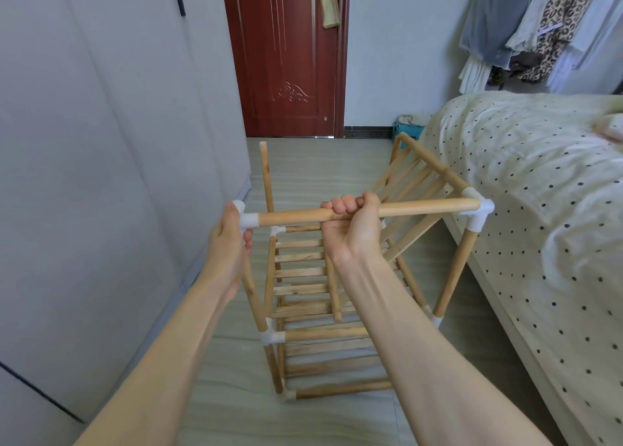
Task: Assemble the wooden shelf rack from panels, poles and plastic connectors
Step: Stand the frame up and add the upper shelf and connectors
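Gripping top pole [421, 209] with right hand [350, 225], left hand [231, 240] clasping corner connector [247, 218]

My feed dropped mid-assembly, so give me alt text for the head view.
A person's right hand grips the top front pole of a half-built wooden rack, while the left hand holds the white corner connector at that pole's left end. The rack stands on the floor between a bed and a grey wardrobe.

At twelve o'clock we see a dark red door [286, 58], shut. At three o'clock lies a bed [526, 182] under a dotted cover; clothes [546, 31] hang at two o'clock, grey wardrobe [84, 142] at nine.
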Demonstrator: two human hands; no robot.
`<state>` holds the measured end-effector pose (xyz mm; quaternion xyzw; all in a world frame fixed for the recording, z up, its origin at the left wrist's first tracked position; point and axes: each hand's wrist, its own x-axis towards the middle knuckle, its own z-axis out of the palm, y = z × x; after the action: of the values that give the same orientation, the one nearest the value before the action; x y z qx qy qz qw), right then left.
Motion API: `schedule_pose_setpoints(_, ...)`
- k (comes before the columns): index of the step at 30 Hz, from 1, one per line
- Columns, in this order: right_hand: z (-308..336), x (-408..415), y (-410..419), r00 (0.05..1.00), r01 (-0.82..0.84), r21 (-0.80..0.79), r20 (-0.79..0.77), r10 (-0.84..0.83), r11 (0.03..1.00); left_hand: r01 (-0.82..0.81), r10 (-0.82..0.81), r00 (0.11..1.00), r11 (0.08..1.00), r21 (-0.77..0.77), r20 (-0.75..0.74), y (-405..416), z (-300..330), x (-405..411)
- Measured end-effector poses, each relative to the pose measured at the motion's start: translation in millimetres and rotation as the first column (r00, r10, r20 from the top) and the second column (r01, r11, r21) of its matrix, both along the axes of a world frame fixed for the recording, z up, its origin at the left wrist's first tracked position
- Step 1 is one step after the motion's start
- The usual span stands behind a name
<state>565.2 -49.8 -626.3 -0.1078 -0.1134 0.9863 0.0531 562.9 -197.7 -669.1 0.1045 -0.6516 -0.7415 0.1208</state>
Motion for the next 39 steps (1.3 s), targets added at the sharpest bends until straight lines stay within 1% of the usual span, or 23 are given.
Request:
schedule_pose_setpoints(4,0,1,0,1.000,-0.027,0.028,0.008,0.027,0.999,0.029,-0.028,1.000,0.999,-0.027,0.013,-4,3,3)
schedule_pose_setpoints(7,-1,7,9,0.995,-0.097,0.085,0.020,0.096,0.992,0.055,-0.053,0.998,0.995,-0.083,0.022,-1,8,5)
schedule_pose_setpoints(9,-7,12,22,0.983,-0.185,0.240,0.047,0.179,0.953,-0.024,0.024,1.000,0.966,-0.258,-0.004,1,14,7)
schedule_pose_setpoints(10,-11,15,31,0.973,-0.229,0.356,0.058,0.223,0.906,-0.112,0.099,0.994,0.917,-0.382,-0.052,1,16,8)
schedule_pose_setpoints(11,-16,18,41,0.962,-0.267,0.475,0.074,0.264,0.839,-0.222,0.184,0.975,0.833,-0.507,-0.125,1,20,11)
schedule_pose_setpoints(12,-21,21,54,0.952,-0.289,0.579,0.091,0.292,0.763,-0.326,0.244,0.945,0.713,-0.621,-0.216,3,23,15)
schedule_pose_setpoints(13,-26,24,68,0.947,-0.296,0.657,0.108,0.302,0.693,-0.396,0.253,0.918,0.582,-0.711,-0.304,8,27,19)
schedule_pose_setpoints(14,-29,27,84,0.949,-0.289,0.717,0.124,0.291,0.634,-0.424,0.216,0.906,0.468,-0.775,-0.365,17,30,22)
schedule_pose_setpoints(16,-34,34,117,0.972,-0.216,0.826,0.130,0.196,0.521,-0.405,0.068,0.912,0.312,-0.860,-0.404,44,33,27)
schedule_pose_setpoints(18,-37,40,146,0.996,-0.086,0.899,0.085,0.023,0.429,-0.377,-0.088,0.911,0.216,-0.901,-0.403,81,32,32)
schedule_pose_setpoints(19,-39,41,159,0.994,-0.020,0.927,0.058,-0.089,0.375,-0.372,-0.169,0.899,0.191,-0.908,-0.404,100,31,32)
schedule_pose_setpoints(20,-41,42,172,0.978,0.035,0.951,0.030,-0.204,0.308,-0.362,-0.244,0.884,0.177,-0.915,-0.398,120,30,32)
schedule_pose_setpoints(22,-44,38,195,0.923,0.077,0.987,-0.016,-0.386,0.142,-0.295,-0.366,0.874,0.123,-0.948,-0.320,157,30,25)
schedule_pose_setpoints(23,-46,34,204,0.907,0.071,0.995,-0.037,-0.418,0.065,-0.257,-0.407,0.874,0.075,-0.963,-0.265,174,30,19)
schedule_pose_setpoints(24,-46,30,212,0.916,0.054,0.998,-0.045,-0.398,0.011,-0.225,-0.438,0.873,0.033,-0.974,-0.217,189,30,13)
schedule_pose_setpoints(25,-48,25,218,0.941,0.042,0.999,-0.047,-0.335,-0.024,-0.194,-0.454,0.873,0.008,-0.981,-0.176,202,30,7)
schedule_pose_setpoints(27,-52,17,224,0.993,0.041,0.999,-0.043,-0.114,-0.014,-0.161,-0.453,0.880,-0.005,-0.987,-0.142,223,31,-3)
schedule_pose_setpoints(29,-53,13,222,0.995,0.056,0.998,-0.054,0.086,-0.020,-0.168,-0.442,0.885,-0.018,-0.986,-0.143,235,32,-11)
schedule_pose_setpoints(30,-55,11,221,0.988,0.073,0.997,-0.069,0.137,-0.025,-0.178,-0.436,0.887,-0.026,-0.984,-0.149,238,31,-13)
schedule_pose_setpoints(32,-60,7,218,0.980,0.118,0.993,-0.119,0.158,0.020,-0.208,-0.415,0.893,-0.038,-0.977,-0.174,239,30,-16)
schedule_pose_setpoints(34,-65,2,216,0.979,0.156,0.985,-0.164,0.125,0.066,-0.247,-0.403,0.891,-0.046,-0.968,-0.208,235,29,-16)
schedule_pose_setpoints(36,-69,0,215,0.978,0.185,0.980,-0.191,0.088,0.071,-0.246,-0.416,0.883,-0.019,-0.969,-0.216,229,32,-15)
schedule_pose_setpoints(39,-74,-2,215,0.977,0.193,0.978,-0.198,0.075,0.075,-0.178,-0.449,0.876,0.036,-0.983,-0.175,224,40,-16)
